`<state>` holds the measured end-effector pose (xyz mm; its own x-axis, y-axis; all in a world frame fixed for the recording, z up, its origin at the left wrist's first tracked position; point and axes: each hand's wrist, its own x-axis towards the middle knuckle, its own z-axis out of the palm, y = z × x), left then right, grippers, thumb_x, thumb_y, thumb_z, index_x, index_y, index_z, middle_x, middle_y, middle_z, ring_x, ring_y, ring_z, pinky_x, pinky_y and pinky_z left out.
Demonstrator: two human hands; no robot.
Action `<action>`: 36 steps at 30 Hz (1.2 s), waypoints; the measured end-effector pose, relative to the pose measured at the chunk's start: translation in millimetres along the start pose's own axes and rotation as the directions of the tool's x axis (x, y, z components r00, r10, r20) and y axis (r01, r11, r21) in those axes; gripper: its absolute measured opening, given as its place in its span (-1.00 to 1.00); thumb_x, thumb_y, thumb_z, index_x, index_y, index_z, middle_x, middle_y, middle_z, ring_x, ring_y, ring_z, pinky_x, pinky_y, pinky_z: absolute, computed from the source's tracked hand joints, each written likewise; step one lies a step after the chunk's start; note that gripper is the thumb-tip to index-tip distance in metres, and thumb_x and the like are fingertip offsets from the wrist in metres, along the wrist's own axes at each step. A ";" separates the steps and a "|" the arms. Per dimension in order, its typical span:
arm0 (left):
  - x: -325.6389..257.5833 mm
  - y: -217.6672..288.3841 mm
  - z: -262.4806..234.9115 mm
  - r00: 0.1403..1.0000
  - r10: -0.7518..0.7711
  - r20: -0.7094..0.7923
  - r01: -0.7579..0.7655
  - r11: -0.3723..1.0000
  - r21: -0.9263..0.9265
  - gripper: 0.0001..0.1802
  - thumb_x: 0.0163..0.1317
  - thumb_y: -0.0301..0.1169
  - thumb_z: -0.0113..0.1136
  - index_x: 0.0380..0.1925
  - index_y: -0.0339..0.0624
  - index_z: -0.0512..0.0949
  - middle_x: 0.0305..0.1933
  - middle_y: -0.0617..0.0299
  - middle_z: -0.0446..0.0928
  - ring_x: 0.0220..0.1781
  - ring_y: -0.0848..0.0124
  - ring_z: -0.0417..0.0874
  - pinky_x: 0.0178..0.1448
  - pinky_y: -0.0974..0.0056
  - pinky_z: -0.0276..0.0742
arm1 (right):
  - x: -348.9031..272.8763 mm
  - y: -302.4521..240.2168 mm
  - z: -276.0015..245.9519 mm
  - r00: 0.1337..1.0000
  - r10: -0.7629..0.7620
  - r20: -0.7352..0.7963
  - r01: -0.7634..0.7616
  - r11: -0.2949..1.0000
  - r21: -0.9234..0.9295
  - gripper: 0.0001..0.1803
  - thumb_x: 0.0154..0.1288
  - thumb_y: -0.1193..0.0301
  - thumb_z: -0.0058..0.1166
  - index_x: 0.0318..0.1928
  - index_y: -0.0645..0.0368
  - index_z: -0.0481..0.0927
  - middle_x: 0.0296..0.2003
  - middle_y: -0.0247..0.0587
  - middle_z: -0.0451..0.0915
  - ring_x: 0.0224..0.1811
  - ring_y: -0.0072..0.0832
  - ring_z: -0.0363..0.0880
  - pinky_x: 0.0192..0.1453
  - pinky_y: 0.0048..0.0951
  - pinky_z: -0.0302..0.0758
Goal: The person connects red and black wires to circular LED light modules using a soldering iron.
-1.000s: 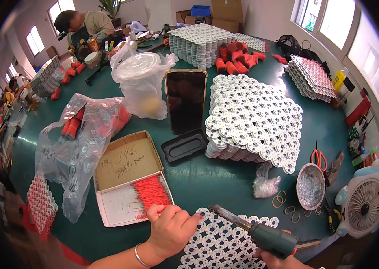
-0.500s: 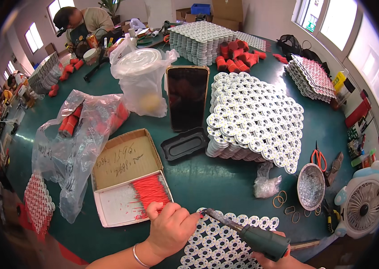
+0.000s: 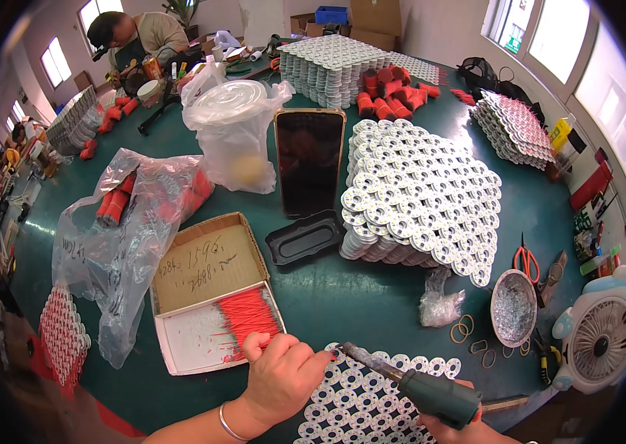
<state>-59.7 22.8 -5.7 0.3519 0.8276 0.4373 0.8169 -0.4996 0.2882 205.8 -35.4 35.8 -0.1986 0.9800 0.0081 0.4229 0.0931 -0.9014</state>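
At the lower middle lies a sheet of joined white ring-shaped LED boards point(image 3: 357, 399). My left hand point(image 3: 283, 377), with a bangle on its wrist, rests by the sheet's upper left corner. Its thumb and forefinger are pinched; a tiny red and dark bit shows at the tips, too small to name. My right hand point(image 3: 446, 433), partly hidden, grips a green soldering gun point(image 3: 439, 397) from the right. The gun's metal tip points left, just beside my left fingertips. Left of that hand, an open cardboard box point(image 3: 187, 348) holds a bundle of thin red wires point(image 3: 250, 318).
A tall stack of LED sheets point(image 3: 424, 192) stands beyond, beside an upright phone point(image 3: 310, 163) and a black tray point(image 3: 304, 237). To the right are a metal bowl point(image 3: 514, 307), red-handled scissors point(image 3: 526, 260) and a fan point(image 3: 600, 333). A co-worker point(image 3: 139, 44) sits at the far left.
The soldering gun has shifted very slightly, its tip drawing a little right and up from my left fingertips. My left hand stays in place.
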 end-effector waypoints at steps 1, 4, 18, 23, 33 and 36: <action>0.1 0.0 0.4 1.000 0.003 -0.001 -0.003 1.000 -0.004 -0.80 -0.19 -0.39 0.27 -0.45 0.01 0.62 -0.53 0.47 0.39 -0.32 0.43 0.39 -0.06 0.08 0.06 | -1.5 0.2 0.1 0.999 0.037 0.007 -0.037 0.999 0.004 -0.69 0.06 0.43 0.17 -0.15 0.29 0.54 -0.25 -0.05 0.58 -0.19 -0.18 0.53 -0.04 -0.27 0.41; 0.2 -0.5 0.6 1.000 0.003 0.002 -0.003 1.000 -0.004 -0.81 -0.19 -0.39 0.27 -0.45 0.01 0.62 -0.53 0.46 0.39 -0.32 0.43 0.39 -0.06 0.08 0.06 | -0.7 3.5 -0.1 0.999 0.030 0.031 -0.030 1.000 -0.008 -0.70 0.07 0.43 0.16 -0.16 0.29 0.53 -0.25 -0.05 0.58 -0.19 -0.17 0.53 -0.03 -0.27 0.40; 0.4 1.7 -2.1 0.999 -0.028 0.027 0.028 1.000 0.014 -0.87 -0.10 -0.39 0.24 -0.45 0.03 0.60 -0.54 0.47 0.36 -0.32 0.49 0.42 -0.03 0.13 0.06 | -1.0 14.1 3.5 0.994 -0.100 0.033 0.103 0.989 -0.108 -0.69 0.04 0.46 0.16 -0.16 0.27 0.51 -0.36 -0.10 0.57 -0.30 -0.19 0.55 -0.10 -0.28 0.45; 2.2 1.1 -0.4 1.000 0.001 0.012 -0.001 1.000 0.018 -0.78 -0.23 -0.41 0.29 -0.45 0.02 0.60 -0.53 0.44 0.37 -0.34 0.42 0.40 -0.05 0.08 0.09 | -12.1 3.3 -5.2 0.991 0.114 0.076 -0.109 0.992 -0.069 -0.76 0.05 0.50 0.14 -0.21 0.28 0.53 -0.41 -0.14 0.58 -0.35 -0.25 0.57 -0.24 -0.27 0.48; -0.1 4.4 -0.8 0.999 0.041 -0.001 -0.041 0.998 0.038 -0.93 -0.06 -0.37 0.24 -0.50 0.06 0.58 -0.58 0.46 0.29 -0.42 0.51 0.37 -0.02 0.15 0.10 | -22.5 11.5 -1.8 0.993 -0.115 0.019 0.117 0.986 -0.122 -0.70 0.05 0.51 0.17 -0.14 0.28 0.54 -0.24 -0.07 0.58 -0.19 -0.23 0.55 -0.02 -0.24 0.40; -0.8 3.9 -1.0 0.999 0.035 0.001 -0.035 0.999 0.031 -0.92 -0.05 -0.36 0.24 -0.49 0.06 0.59 -0.57 0.46 0.29 -0.41 0.51 0.38 -0.02 0.15 0.10 | -28.8 20.9 3.2 0.998 -0.058 0.004 0.058 0.998 -0.024 -0.62 0.06 0.47 0.19 -0.07 0.28 0.49 -0.15 -0.09 0.57 -0.15 -0.17 0.53 0.04 -0.19 0.37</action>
<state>-57.3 19.9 -4.1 0.3809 0.8099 0.4461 0.8178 -0.5202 0.2460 217.5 -62.3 15.4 -0.2266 0.9722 0.0587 0.4313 0.1541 -0.8890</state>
